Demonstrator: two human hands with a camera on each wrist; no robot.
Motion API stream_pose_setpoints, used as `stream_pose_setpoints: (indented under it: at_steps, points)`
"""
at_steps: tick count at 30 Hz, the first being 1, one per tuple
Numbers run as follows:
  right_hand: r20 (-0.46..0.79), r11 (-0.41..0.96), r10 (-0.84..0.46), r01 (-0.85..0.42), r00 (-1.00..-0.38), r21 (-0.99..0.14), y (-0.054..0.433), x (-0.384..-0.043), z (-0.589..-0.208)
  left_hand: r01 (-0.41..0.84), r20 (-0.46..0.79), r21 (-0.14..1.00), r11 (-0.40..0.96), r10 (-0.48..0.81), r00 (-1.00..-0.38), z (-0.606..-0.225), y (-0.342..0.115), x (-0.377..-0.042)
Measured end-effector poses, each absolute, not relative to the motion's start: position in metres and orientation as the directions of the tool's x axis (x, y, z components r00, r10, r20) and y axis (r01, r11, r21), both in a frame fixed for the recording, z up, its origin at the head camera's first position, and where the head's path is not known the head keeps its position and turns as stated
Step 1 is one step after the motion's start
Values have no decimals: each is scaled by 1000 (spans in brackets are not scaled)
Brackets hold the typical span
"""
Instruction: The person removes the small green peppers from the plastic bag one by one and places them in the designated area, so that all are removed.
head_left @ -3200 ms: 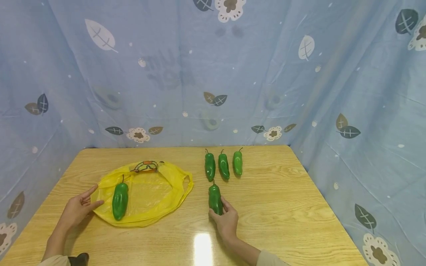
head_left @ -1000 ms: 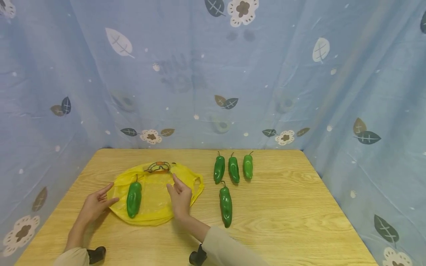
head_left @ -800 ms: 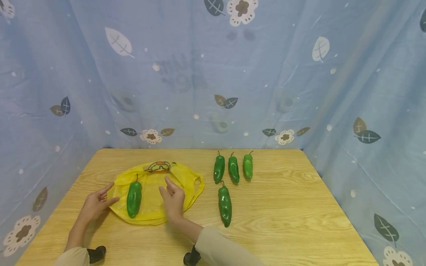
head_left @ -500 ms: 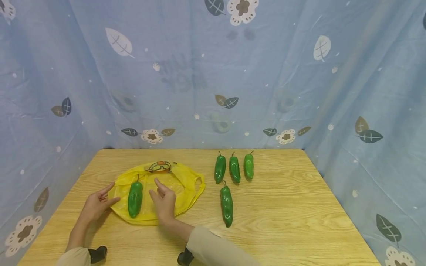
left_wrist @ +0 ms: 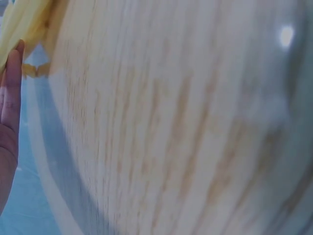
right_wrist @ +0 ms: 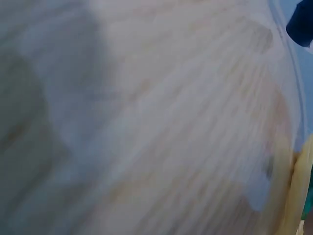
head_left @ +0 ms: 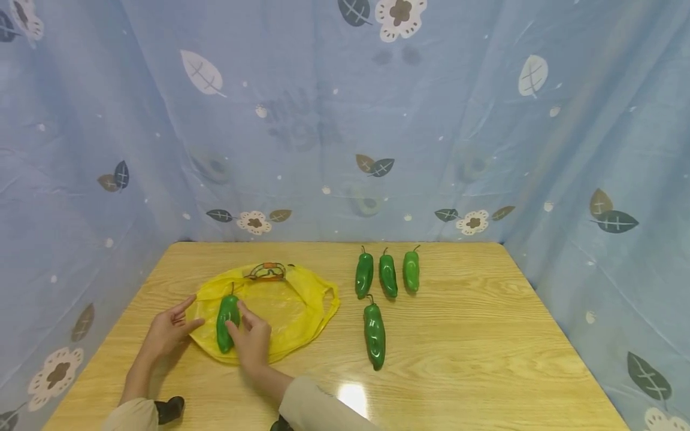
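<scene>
A green pepper point(head_left: 225, 332) lies on the left part of a flat yellow plastic bag point(head_left: 280, 350), its stem pointing to the back. My right hand point(head_left: 253, 341) is at this pepper's right side, thumb and index finger spread, the thumb tip overlapping it; contact is hard to judge. At the bag's left edge, my left hand point(head_left: 167, 332) touches the yellow plastic with extended fingers. In the left wrist view, straight fingers point(left_wrist: 11, 93) lie against the bag point(left_wrist: 29, 19). The right wrist view is blurred, with a sliver of yellow plastic point(right_wrist: 298, 191) at its right edge.
Three green peppers stand in a row at the back: left point(head_left: 364, 275), middle point(head_left: 387, 275) and right point(head_left: 411, 271). Nearer, another pepper point(head_left: 374, 335) lies right of the bag. Everything rests on a wooden table point(head_left: 474, 347) enclosed by a blue patterned curtain point(head_left: 334, 131).
The right hand has let go of the front pepper, which now lies on the table, and has moved left across the bag to the pepper there. The left hand stays at the bag's edge.
</scene>
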State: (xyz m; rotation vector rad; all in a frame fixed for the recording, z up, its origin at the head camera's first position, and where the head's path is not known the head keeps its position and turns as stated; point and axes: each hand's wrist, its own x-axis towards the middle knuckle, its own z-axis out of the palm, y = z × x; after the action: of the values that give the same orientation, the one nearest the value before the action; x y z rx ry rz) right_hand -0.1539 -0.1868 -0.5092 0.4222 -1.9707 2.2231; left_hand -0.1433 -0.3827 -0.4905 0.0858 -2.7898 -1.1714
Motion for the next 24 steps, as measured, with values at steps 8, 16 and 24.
stream_pose_setpoints:
  at_steps: [8,16,24]
  points:
    - [347,-60,-98,-342,-933,-938,-204,-149,-513,-10,79,732,681,-100,-992,-490,-382,-142]
    - [418,91,-94,-426,-904,-900,-214,-146,-520,-31,69,743,669,-122,-990,-490,-381,-139]
    - [440,215,-123,-457,-890,-863,-213,-145,-524,-27,75,744,668,-124,-989,-492,-382,-139]
